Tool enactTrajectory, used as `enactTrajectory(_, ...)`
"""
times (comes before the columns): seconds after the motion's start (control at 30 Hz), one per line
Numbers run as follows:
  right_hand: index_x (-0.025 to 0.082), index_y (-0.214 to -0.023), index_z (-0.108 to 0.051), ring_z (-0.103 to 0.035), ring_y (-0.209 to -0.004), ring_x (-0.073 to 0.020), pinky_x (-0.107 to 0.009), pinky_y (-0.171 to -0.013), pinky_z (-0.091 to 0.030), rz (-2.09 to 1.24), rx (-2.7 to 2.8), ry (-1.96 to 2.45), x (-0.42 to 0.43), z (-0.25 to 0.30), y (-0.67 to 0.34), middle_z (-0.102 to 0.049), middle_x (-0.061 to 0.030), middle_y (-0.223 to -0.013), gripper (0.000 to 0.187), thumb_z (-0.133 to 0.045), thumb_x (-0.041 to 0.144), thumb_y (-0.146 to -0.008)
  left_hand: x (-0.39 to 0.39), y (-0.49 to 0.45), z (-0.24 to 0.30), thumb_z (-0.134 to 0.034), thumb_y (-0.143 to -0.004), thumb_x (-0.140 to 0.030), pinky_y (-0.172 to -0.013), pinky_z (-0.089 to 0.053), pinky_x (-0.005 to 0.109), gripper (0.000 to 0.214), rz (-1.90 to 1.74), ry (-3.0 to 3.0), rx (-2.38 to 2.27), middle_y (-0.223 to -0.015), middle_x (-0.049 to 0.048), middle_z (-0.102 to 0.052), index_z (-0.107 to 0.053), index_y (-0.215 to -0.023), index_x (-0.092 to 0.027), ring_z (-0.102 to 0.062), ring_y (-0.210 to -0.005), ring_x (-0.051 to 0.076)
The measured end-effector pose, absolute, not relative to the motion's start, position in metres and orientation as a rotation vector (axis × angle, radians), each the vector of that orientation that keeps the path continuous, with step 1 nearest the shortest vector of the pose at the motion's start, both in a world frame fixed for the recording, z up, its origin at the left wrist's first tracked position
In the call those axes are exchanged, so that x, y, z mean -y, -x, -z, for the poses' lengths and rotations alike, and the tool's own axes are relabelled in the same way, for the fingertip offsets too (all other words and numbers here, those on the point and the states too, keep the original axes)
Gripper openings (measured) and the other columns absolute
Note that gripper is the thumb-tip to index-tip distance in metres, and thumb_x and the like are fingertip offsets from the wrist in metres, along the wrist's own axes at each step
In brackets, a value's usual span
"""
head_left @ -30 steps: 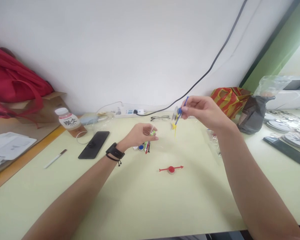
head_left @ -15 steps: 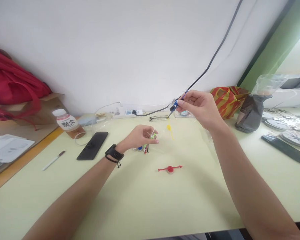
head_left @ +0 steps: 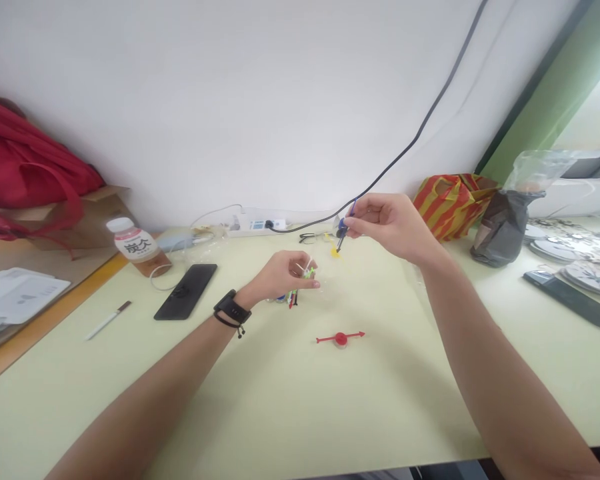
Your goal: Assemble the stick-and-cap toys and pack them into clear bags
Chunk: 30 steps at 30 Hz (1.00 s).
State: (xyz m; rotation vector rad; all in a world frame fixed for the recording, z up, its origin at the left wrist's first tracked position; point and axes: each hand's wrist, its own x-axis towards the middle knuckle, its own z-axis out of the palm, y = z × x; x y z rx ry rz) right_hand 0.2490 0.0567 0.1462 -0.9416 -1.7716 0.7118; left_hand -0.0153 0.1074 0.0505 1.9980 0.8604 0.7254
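My right hand (head_left: pixel 387 223) is raised above the pale green table (head_left: pixel 290 407) and pinches a small blue plastic pointer piece (head_left: pixel 344 227) between thumb and fingers. A yellow pointer piece (head_left: pixel 335 252) sits just below it. My left hand (head_left: pixel 283 273), with a black watch on the wrist, rests on the table with its fingers closed on a bunch of small coloured plastic pieces (head_left: pixel 295 292) in a clear wrapper. A red spinner pointer (head_left: pixel 341 339) lies alone on the table nearer to me.
A black phone (head_left: pixel 186 290), a drink bottle (head_left: pixel 133 245), a white pen (head_left: pixel 107 320), a power strip (head_left: pixel 257 225) and glasses (head_left: pixel 313 237) lie at the back left. A striped bag (head_left: pixel 450 200), dark pouch (head_left: pixel 503 230) and tablet (head_left: pixel 573 297) stand right.
My right hand has come down and slightly left with the blue piece, close to the yellow piece. My left hand has stayed in place.
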Motion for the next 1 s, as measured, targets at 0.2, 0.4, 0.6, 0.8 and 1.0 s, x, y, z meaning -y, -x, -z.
enactTrajectory(0.2, 0.021, -0.087, -0.069, -0.075, -0.085, -0.0237, -0.039, -0.080, -0.062, -0.850, 1.947, 0.922, -0.054, -0.144, -0.237, -0.077, -0.0065, -0.087, 0.033, -0.079, 0.052, -0.087, -0.107, 0.015, -0.049, -0.090, -0.072, -0.045, -0.061, -0.049, 0.025, 0.040, -0.709, -2.020, -0.876, -0.087, 0.0052, -0.072, -0.069, -0.093, -0.017, -0.063, -0.069, 0.015)
enactTrajectory(0.4, 0.021, -0.086, -0.069, -0.076, -0.083, -0.0246, -0.041, -0.081, -0.065, -0.767, 1.753, 0.919, -0.055, -0.151, -0.255, -0.075, -0.0066, -0.088, 0.038, -0.086, 0.055, -0.079, -0.107, 0.014, -0.047, -0.084, -0.078, -0.044, -0.066, -0.052, 0.028, 0.039, -0.707, -2.040, -0.840, -0.100, 0.0084, -0.073, -0.071, -0.103, -0.018, -0.063, -0.073, 0.016)
enactTrajectory(0.6, 0.019, -0.088, -0.071, -0.076, -0.081, -0.0237, -0.041, -0.081, -0.066, -0.746, 1.583, 1.081, -0.079, -0.132, -0.291, -0.077, -0.0077, -0.089, 0.041, -0.089, 0.053, -0.075, -0.109, 0.014, -0.041, -0.080, -0.083, -0.041, -0.070, -0.053, 0.029, 0.029, -0.692, -2.014, -0.849, -0.101, 0.0080, -0.073, -0.069, -0.098, -0.019, -0.064, -0.076, 0.016)
enactTrajectory(0.8, 0.018, -0.070, -0.073, -0.077, -0.078, -0.0268, -0.038, -0.076, -0.066, -1.199, 2.002, 1.694, -0.101, -0.090, -0.307, -0.079, -0.0112, -0.076, 0.023, -0.086, 0.038, -0.073, -0.107, 0.013, -0.043, -0.081, -0.082, -0.042, -0.073, -0.054, 0.030, 0.030, -0.688, -1.991, -0.825, -0.096, 0.0082, -0.072, -0.070, -0.098, -0.018, -0.066, -0.079, 0.018)
enactTrajectory(1.0, 0.016, -0.074, -0.072, -0.077, -0.081, -0.0250, -0.032, -0.076, -0.060, -1.298, 2.222, 1.964, -0.107, -0.079, -0.294, -0.079, -0.0118, -0.082, 0.024, -0.083, 0.038, -0.070, -0.106, 0.013, -0.043, -0.079, -0.085, -0.045, -0.070, -0.052, 0.029, 0.033, -0.636, -2.040, -0.839, -0.089, 0.0063, -0.071, -0.070, -0.100, -0.017, -0.064, -0.075, 0.016)
